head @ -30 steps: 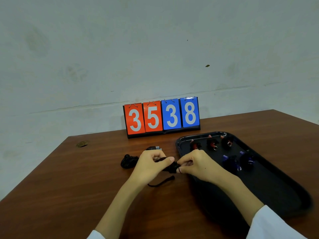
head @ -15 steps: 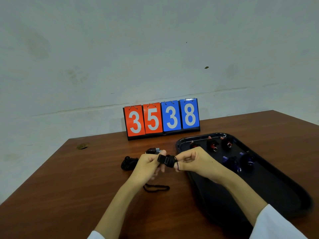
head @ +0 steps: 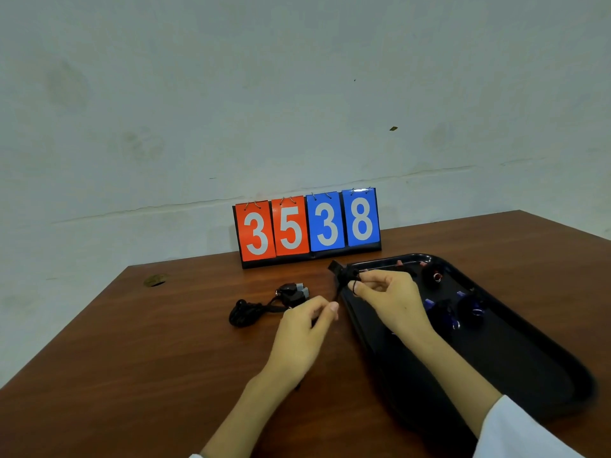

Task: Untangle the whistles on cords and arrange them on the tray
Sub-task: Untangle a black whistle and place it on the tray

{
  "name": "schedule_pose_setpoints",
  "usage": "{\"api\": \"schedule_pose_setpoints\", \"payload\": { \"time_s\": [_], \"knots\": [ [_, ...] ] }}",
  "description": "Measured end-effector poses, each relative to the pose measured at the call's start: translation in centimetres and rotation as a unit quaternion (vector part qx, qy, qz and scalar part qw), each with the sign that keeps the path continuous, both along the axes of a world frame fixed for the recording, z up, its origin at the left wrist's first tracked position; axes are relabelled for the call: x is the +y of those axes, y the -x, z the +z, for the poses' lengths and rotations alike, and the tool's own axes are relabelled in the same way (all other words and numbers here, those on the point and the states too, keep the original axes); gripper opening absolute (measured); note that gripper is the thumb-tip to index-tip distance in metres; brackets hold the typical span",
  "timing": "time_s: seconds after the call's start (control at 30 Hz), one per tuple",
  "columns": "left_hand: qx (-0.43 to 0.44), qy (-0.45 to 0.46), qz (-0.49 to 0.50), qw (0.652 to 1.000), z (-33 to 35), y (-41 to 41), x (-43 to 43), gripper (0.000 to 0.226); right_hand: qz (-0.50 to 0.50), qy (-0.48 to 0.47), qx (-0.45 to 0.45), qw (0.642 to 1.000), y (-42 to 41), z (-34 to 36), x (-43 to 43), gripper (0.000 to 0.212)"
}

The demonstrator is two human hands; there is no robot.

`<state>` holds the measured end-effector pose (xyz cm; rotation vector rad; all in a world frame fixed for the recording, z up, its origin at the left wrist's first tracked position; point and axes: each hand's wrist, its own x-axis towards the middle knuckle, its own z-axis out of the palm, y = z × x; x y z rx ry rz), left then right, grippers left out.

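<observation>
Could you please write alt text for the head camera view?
A person's right hand pinches a small black plastic whistle over the corner of a black plastic tray holding red and blue whistles; the left hand is beside its dangling cord. Another black corded whistle lies on the wooden table.

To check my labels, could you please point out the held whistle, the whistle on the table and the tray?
held whistle [head: 344, 272]: head view, its black body.
whistle on the table [head: 291, 292]: head view, its dark body.
tray [head: 502, 358]: head view, its bare floor.

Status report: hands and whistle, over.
Right hand grips black whistle over tray corner. Left hand pinches its cord. Second whistle lies on table. Nothing blocking.
</observation>
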<state>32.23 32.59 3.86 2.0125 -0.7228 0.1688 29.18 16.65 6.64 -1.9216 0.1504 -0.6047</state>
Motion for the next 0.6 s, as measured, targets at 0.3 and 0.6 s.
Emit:
{"api": "schedule_pose_setpoints", "payload": {
  "time_s": [0.3,0.6],
  "knots": [
    [-0.011,-0.009,0.005,1.0,0.8,0.1,0.2,0.021,0.006,0.281,0.023,0.96,-0.1,-1.1,0.4,0.025],
    [0.014,-0.015,0.005,1.0,1.0,-0.6,1.0,0.022,0.119,0.361,0.039,0.924,0.1,-1.3,0.6,0.02]
  ]
}}
